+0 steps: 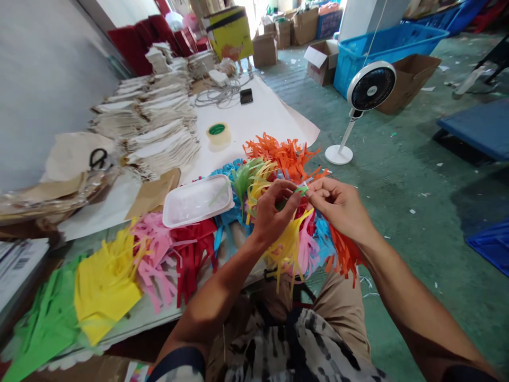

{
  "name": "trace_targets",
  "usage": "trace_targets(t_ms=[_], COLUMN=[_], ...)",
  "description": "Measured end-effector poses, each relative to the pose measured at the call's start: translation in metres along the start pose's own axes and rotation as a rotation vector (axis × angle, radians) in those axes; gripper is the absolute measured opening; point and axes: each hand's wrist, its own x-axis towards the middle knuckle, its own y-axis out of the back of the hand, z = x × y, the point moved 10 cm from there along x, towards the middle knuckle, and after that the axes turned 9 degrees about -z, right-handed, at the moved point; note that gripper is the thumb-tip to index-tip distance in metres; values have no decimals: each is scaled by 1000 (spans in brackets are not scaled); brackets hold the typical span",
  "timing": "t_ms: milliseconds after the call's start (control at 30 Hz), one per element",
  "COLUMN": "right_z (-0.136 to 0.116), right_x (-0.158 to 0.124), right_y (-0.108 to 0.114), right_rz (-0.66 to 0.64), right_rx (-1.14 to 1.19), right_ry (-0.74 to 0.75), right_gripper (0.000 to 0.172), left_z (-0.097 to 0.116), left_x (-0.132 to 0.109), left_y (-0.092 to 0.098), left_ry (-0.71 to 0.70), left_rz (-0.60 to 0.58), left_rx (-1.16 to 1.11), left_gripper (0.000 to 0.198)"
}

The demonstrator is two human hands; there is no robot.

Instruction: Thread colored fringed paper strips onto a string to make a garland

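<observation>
My left hand (274, 209) is closed in a pinch on a small green strip of tissue paper (301, 190). At its other side my right hand (338, 204) pinches too, its fingertips close to the left ones. Below and between the hands hang fringed paper tassels: yellow (288, 244), pink (308, 246), blue (324, 239) and orange. Behind them lies a heap of orange fringed paper (280, 154), with green and pale yellow fringes beside it. A translucent plastic lid or shallow tray (196, 201) rests on blue and red fringes, left of my left hand.
Fringed sheets in green (47, 313), yellow (105, 281), pink (155, 249) and red (194, 254) lie along the table's near edge. Farther back are a tape roll (218, 135), paper stacks (159, 127) and a cable coil (222, 94). A white fan (371, 90) stands at right.
</observation>
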Motion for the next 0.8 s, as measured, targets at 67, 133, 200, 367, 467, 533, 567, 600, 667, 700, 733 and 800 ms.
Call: trace_targets(t_ms=[67,133,200,367,467,533,567,600,667,700,733,800], right_z=[2,1,-3,-16,-18,-17,-17,-16,-15,-15,-14,-14], right_x=[1,1,-1,-5,-4,-3,-2,-2,-2,-2,-2,-3], right_y=[1,3,6,-1,-3,-3,-2,-2,-2,-1,-1,0], right_rz=[14,34,52,-30,-41,-33,-31,-30,-30,-31,-33,-38], right_rx=[-25,-53,-78,-209,-275,-282,-282,-280,-276,-275,-275,-277], right_ry=[-8,-10,-2,27,16,9,5,1,-6,-9,-11,-8], right_gripper=[26,29,31,33,35,38,40,42,46,47,47,47], left_z=[-6,-13,-18,-23,-19,-16,-15,-15,-14,-14,-14,-14], left_x=[3,6,9,12,12,11,11,10,10,10,10,10], left_y=[-5,-11,-10,1,0,-1,-1,-1,1,2,2,2], left_ry=[56,120,158,149,109,83,74,66,55,48,42,29], left_rz=[-60,-132,-140,-57,-64,-68,-69,-68,-57,-50,-45,-46], left_rx=[-158,-298,-383,-367,-279,-218,-191,-163,-106,-79,-55,-24], left_gripper=[25,29,28,27,31,35,37,39,40,40,39,37])
